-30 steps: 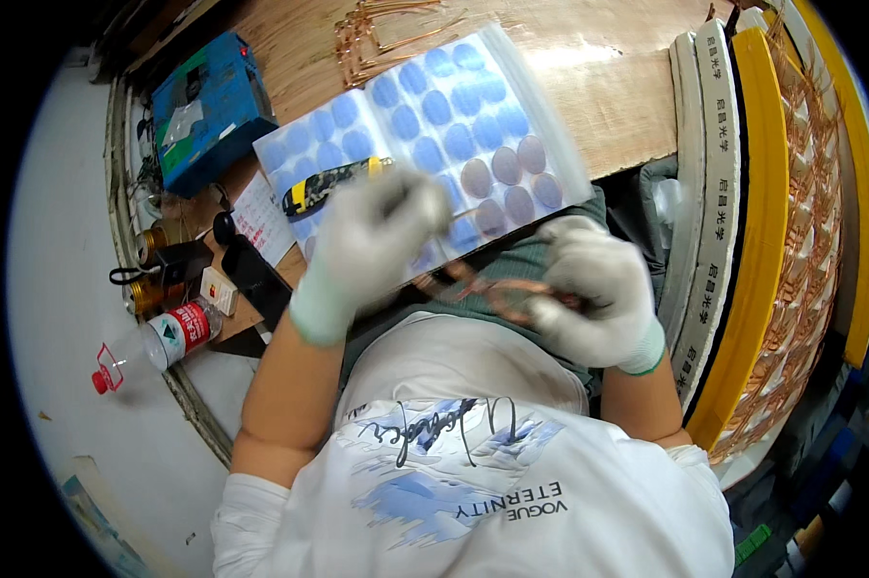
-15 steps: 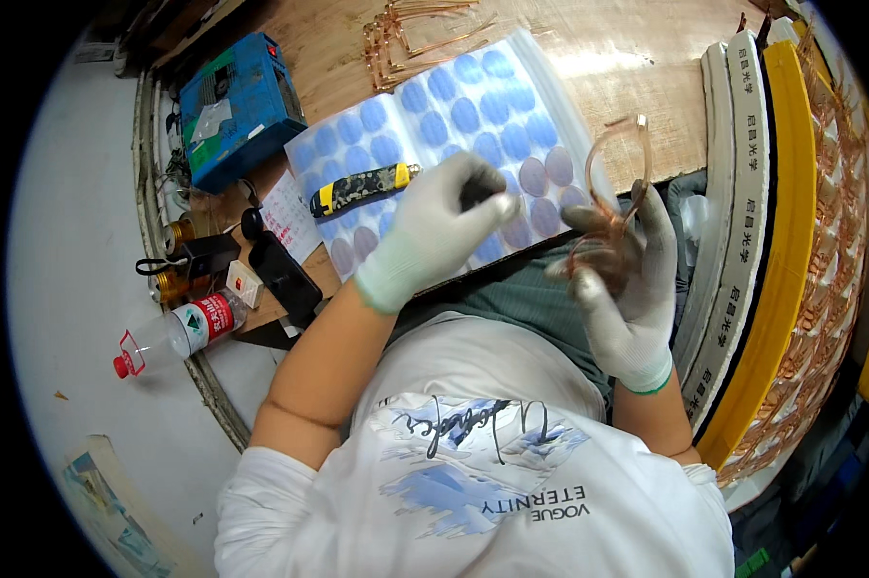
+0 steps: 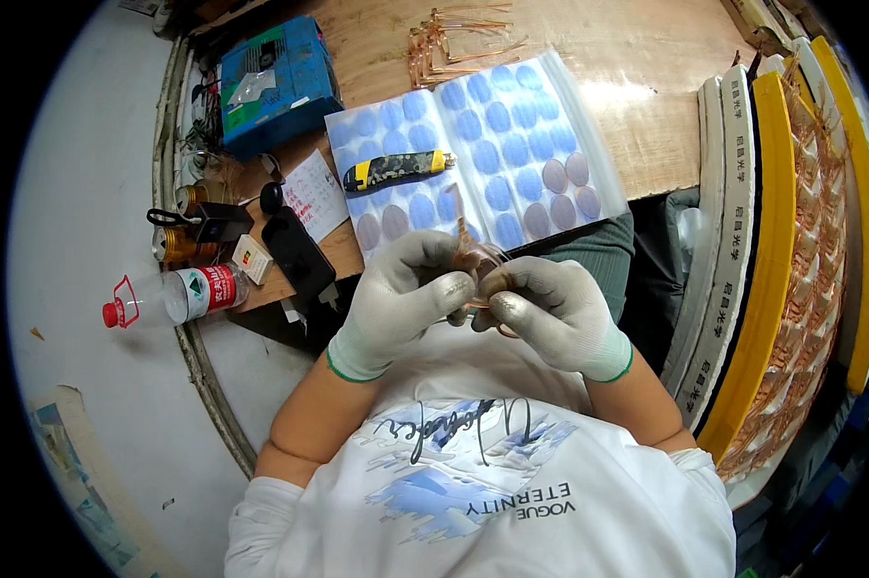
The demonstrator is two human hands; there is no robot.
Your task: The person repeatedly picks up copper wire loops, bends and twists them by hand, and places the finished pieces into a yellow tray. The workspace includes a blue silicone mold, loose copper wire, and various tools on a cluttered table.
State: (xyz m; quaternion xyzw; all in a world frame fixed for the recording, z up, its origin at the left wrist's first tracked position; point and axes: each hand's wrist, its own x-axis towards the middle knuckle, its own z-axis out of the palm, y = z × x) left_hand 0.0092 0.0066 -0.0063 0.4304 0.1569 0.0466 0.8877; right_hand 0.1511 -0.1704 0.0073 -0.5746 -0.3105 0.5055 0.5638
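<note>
In front of my chest, both gloved hands meet around a pair of eyeglasses (image 3: pixel 477 256) with a thin, clear brownish frame. One temple sticks up past my left fingers. My left hand (image 3: pixel 408 293) pinches the glasses from one side, thumb against fingers. From the other side my right hand (image 3: pixel 558 310) grips them the same way. The fingers cover much of the rims. Just beyond lies an open booklet of clear sheets (image 3: pixel 600 144) filled with blue and purplish oval discs. A yellow, camouflage-patterned tool with a metal tip (image 3: pixel 396 170) rests on it.
Several copper-coloured eyeglass frames (image 3: pixel 444 48) lie at the back of the wooden table (image 3: pixel 627 58). Left are a blue box (image 3: pixel 278 87), a black phone (image 3: pixel 298 252), a handwritten note (image 3: pixel 315 191) and a plastic bottle (image 3: pixel 179 293). White and yellow-edged trays (image 3: pixel 754 260) holding frames stand at right.
My right hand has brought the eyeglasses left and inward, in front of my chest. My left hand has come back from over the booklet and taken hold of them too.
</note>
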